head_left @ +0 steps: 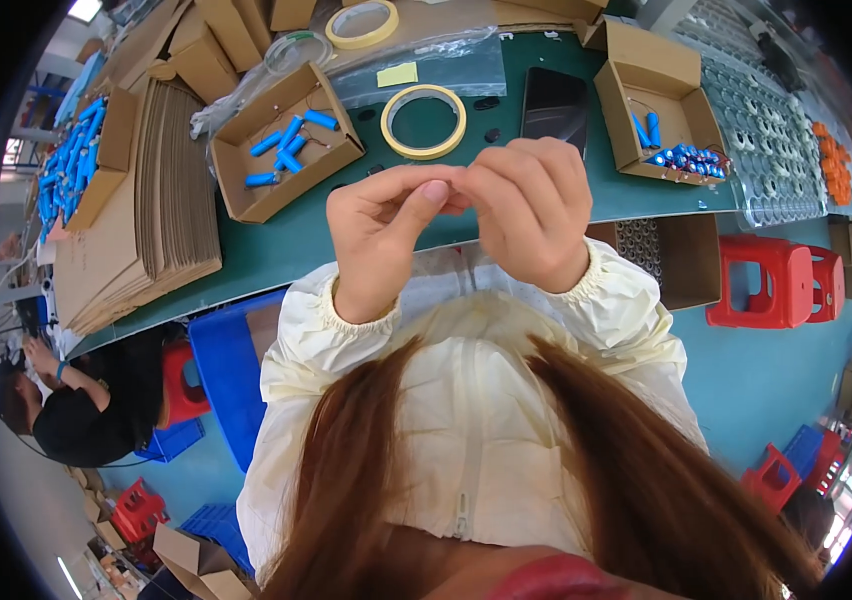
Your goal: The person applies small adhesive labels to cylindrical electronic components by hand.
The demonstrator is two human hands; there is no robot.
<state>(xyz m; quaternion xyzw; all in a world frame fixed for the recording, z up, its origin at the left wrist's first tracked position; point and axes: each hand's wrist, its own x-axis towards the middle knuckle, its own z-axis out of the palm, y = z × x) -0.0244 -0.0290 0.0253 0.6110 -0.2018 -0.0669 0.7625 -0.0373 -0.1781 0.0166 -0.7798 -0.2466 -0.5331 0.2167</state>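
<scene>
My left hand (374,228) and my right hand (534,208) meet in front of my chest, above the table's near edge. Both are closed, thumbs and fingertips pinched together. Whatever lies between the fingertips is hidden or too small to make out. Just beyond them a roll of yellow tape (426,153) lies on the green table (491,185). An open cardboard box (296,193) with several blue cylindrical cells (292,132), some with thin wires, stands left of it. A dark phone (554,105) lies beyond my right hand, beside another cardboard box (651,60) holding blue cells (686,160).
Stacked flat cardboard (171,190) and a box of blue cells (71,165) stand at the left. Clear plastic trays (761,130) cover the right end. Another tape roll (361,42) lies farther back. Red stools (766,280) stand at right; a seated person (91,415) is at left.
</scene>
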